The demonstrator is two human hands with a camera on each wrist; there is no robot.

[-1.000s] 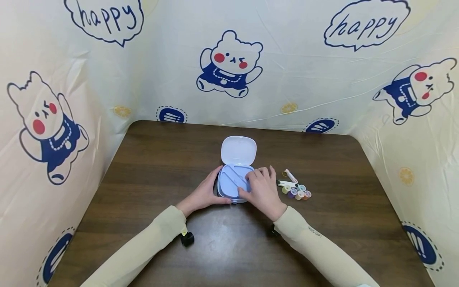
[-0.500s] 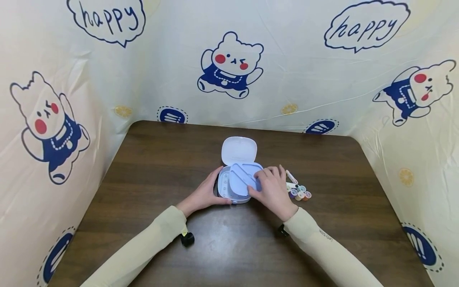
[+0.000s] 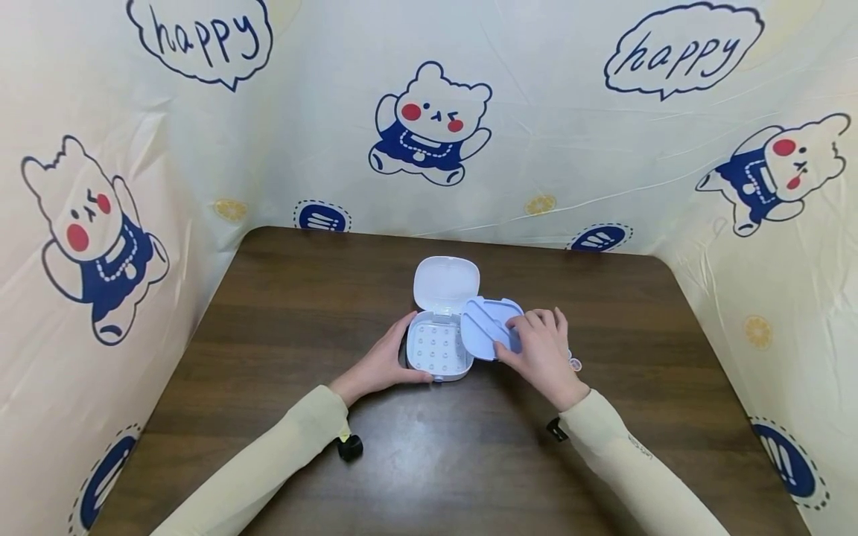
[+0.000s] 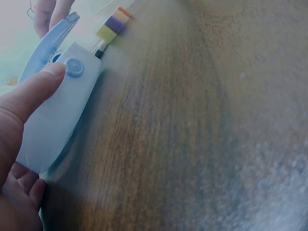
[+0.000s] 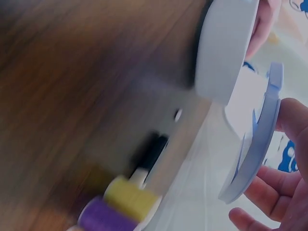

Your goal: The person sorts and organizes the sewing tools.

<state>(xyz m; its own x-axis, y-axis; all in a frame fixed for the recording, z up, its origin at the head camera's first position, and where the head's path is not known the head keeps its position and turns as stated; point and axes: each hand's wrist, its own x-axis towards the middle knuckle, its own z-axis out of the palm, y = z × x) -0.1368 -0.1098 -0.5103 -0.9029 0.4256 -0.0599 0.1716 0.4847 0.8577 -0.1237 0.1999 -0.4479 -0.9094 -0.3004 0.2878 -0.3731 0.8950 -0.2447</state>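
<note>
**Blue Tray (image 3: 481, 331) Held Clear of Open Case (image 3: 434, 362)**

A person in cream sleeves (image 3: 268, 455) works with two bare hands at a dark wood-grain worktop (image 3: 322, 298). The right hand (image 3: 541, 356) pinches the light blue tray between thumb and fingers, holding it by its right-hand part above the worktop. Seen from the head, the tray overlaps the right edge of the case; the right wrist view shows a gap between the two. A diagonal band is moulded across the tray.

The left hand (image 3: 382, 359) grips the pale case from its left side, the thumb along the front. In the left wrist view, the thumb tip lies against a round blue button (image 4: 74, 68) on the front wall. The case sits on the worktop near its middle, its lid (image 3: 445, 283) raised at the back, and rows of small studs line its floor.

To the right, small thread spools (image 3: 575, 365) are mostly hidden behind the right hand. The right wrist view picks out a yellow spool (image 5: 132, 198) and a purple spool (image 5: 107, 216), side by side near a slim black-and-white item (image 5: 151, 154), too blurred to identify. Behind the worktop hangs a pale backdrop (image 3: 570, 134) printed with cartoon bears (image 3: 430, 141) and the word "happy".
</note>
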